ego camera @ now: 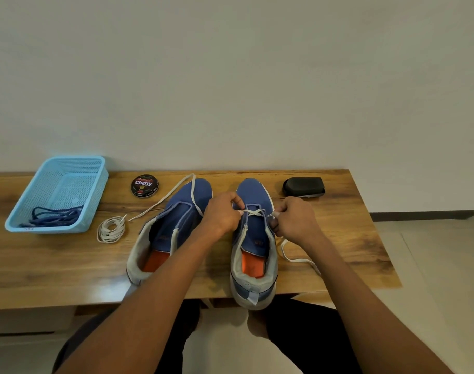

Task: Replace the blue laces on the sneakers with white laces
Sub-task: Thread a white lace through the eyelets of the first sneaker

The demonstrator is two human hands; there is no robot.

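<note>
Both sneakers sit side by side on the table (338, 238), toes toward the wall, heels at the near edge. Blue laces (55, 215) are already out and lie heaped in the basket (28, 211) at far left. Left shoe (173, 228) has no lace threaded. A second white lace, the coil (111, 229), lies on the table just left of that shoe. Right shoe (253, 238) is in work: white lace (253, 211) crosses once over the lowest eyelets near the toe. Left hand (222, 217) pinches one run of the lace at the left eyelet row; right hand (295, 221) has its fingers curled round the other run at the right row. One free end trails over the left shoe's toe toward the coil, the other loops on the table right of the right shoe. Judged step: early lacing of the right shoe, first crossing only. Next move likely calls for evening the two ends, then feeding each tip through the next eyelet up without twisting the flat lace. Polish tin (144, 185) and a black object (303, 187), unclear what, stand at the back, unused.
</note>
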